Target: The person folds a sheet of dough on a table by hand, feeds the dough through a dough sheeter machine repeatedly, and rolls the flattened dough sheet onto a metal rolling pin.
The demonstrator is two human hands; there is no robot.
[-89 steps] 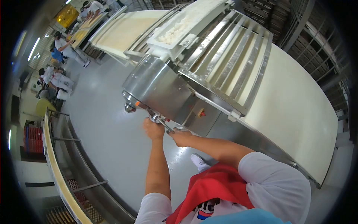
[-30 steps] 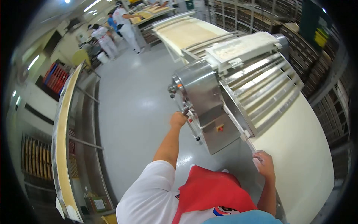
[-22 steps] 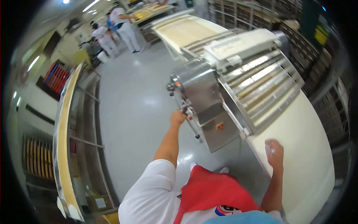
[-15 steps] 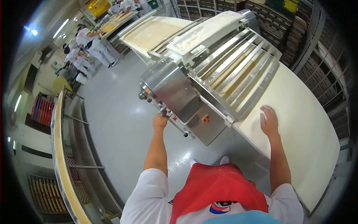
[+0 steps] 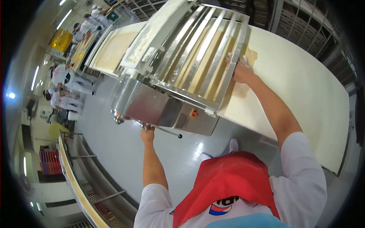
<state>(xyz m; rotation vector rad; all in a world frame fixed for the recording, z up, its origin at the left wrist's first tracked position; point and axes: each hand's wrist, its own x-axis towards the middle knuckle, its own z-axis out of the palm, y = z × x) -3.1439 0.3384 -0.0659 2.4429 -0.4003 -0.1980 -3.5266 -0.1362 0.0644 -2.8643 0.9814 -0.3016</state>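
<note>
A steel roller machine [image 5: 140, 99] stands ahead, with a slatted metal guard [image 5: 204, 49] over its near belt. Under the slats a flat dough sheet [image 5: 240, 89] shows, its edge coming out onto the pale belt [image 5: 296, 87]. My right hand [image 5: 242, 70] lies on the dough at the guard's edge, fingers spread. At the machine's front my left hand [image 5: 147, 135] is closed round a control handle, which it mostly hides. A lever with a black knob [image 5: 180, 136] sticks out to the right of that hand. White flour [image 5: 138, 55] fills a tray on top.
Several people in white, among them a person [image 5: 62, 74], stand at the far left near a work table [image 5: 79, 55]. A long steel-framed bench [image 5: 74, 178] runs along the left. Racks [image 5: 304, 28] line the back right. Red crates [image 5: 50, 162] are stacked at left.
My right hand has moved forward over the belt to the guard, where the dough sheet has come out from under the slats. My left hand stays at the machine's front. The view has turned.
</note>
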